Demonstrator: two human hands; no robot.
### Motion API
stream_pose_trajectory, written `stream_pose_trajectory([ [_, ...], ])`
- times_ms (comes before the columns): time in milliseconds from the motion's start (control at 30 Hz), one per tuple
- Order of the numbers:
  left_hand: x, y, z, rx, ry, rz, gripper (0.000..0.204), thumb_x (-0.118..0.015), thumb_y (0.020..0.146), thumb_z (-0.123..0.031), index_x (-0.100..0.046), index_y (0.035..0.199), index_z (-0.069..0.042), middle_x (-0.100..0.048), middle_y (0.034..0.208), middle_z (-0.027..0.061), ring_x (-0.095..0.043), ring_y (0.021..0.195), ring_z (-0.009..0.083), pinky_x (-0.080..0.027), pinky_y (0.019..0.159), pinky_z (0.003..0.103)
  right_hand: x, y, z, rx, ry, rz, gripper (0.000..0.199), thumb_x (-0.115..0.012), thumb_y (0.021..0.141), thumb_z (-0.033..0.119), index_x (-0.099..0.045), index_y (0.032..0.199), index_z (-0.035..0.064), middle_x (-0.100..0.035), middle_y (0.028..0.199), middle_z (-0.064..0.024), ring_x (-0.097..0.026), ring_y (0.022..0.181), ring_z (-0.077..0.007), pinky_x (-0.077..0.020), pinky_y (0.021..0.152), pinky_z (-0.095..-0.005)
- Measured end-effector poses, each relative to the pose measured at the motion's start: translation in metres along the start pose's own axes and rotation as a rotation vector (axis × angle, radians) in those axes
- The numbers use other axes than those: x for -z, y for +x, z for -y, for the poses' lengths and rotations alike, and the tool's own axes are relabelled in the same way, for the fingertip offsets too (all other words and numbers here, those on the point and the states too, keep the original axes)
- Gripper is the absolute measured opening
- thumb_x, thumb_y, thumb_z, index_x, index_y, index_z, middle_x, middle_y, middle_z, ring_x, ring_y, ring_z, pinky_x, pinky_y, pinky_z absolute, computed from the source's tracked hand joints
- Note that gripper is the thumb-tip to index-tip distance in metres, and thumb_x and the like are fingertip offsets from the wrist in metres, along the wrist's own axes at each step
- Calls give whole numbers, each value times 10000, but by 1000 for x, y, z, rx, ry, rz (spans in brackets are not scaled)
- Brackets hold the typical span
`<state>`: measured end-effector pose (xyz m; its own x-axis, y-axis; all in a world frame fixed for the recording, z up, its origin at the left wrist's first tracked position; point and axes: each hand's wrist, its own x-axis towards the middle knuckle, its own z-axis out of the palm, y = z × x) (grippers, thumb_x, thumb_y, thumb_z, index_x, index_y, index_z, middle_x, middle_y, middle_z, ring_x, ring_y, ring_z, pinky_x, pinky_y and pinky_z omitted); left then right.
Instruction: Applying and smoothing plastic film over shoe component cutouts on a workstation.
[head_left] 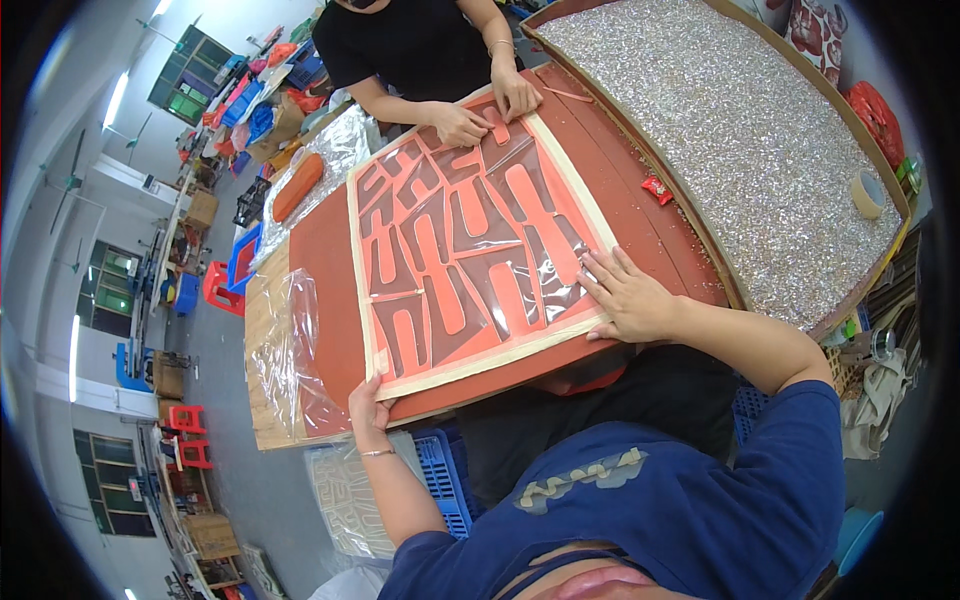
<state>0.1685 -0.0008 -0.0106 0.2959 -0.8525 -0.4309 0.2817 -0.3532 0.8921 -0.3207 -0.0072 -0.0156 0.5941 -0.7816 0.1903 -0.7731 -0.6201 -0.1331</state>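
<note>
A large red sheet [470, 250] with cut-out shapes, covered in clear film and edged with cream tape, lies on a red-brown board [320, 260]. My left hand [368, 405] grips the near left corner of the board's edge, thumb on top. My right hand [625, 295] lies flat with fingers spread on the sheet's right edge, pressing the film. Across the board, another person in black has both hands [485, 110] on the far end of the sheet.
A big tray of silvery glittering bits [740, 150] fills the right side, with a tape roll [868, 192] at its edge. A clear plastic film [285, 350] hangs at the left. A blue crate [440, 475] sits below the board. Red stools stand far left.
</note>
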Motion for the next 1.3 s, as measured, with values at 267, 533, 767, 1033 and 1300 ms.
stream_pose_trajectory([
  [267, 15, 8, 10, -54, -4, -63, 249, -543, 927, -157, -570, 1061, 51, -649, 950, 139, -673, 777, 266, -604, 611, 384, 2, 3, 5, -24, -33, 33, 873, -439, 847, 631, -380, 1340, -88, -327, 1414, -287, -210, 1376, -399, -128, 1121, -524],
  [533, 29, 31, 27, -231, 122, -153, 127, -565, 894, -96, -596, 877, 25, -600, 801, 74, -623, 655, 210, -553, 520, 352, -2, -6, 16, -100, 58, 37, 728, -537, 858, 465, -393, 1335, -66, -323, 1412, -293, -265, 1347, -426, -142, 1118, -534],
  [767, -8, 16, 16, -249, 177, -271, 171, -551, 908, -123, -571, 850, 37, -569, 786, 78, -602, 652, 199, -557, 525, 372, -18, -7, 10, 5, 21, -139, 575, -529, 881, 385, -445, 1325, 30, -367, 1391, -258, -362, 1288, -405, -236, 1088, -511],
  [1033, -10, 15, 22, -308, 216, -356, 236, -562, 905, -186, -574, 851, 44, -569, 787, 81, -592, 603, 195, -549, 472, 363, 63, -30, -191, -315, -468, -806, 379, -506, 910, 319, -646, 906, -34, -612, 1039, -212, -539, 965, -378, -425, 837, -497],
  [1300, -17, 4, 23, -479, 522, -537, 289, -585, 876, -223, -562, 795, 54, -561, 745, 57, -498, 692, 152, -420, 662, 314, 105, -250, -267, -1842, -106, -48, 799, -289, 890, 654, -257, 1456, 90, -113, 1518, -231, -54, 1418, -373, -23, 1106, -573],
])
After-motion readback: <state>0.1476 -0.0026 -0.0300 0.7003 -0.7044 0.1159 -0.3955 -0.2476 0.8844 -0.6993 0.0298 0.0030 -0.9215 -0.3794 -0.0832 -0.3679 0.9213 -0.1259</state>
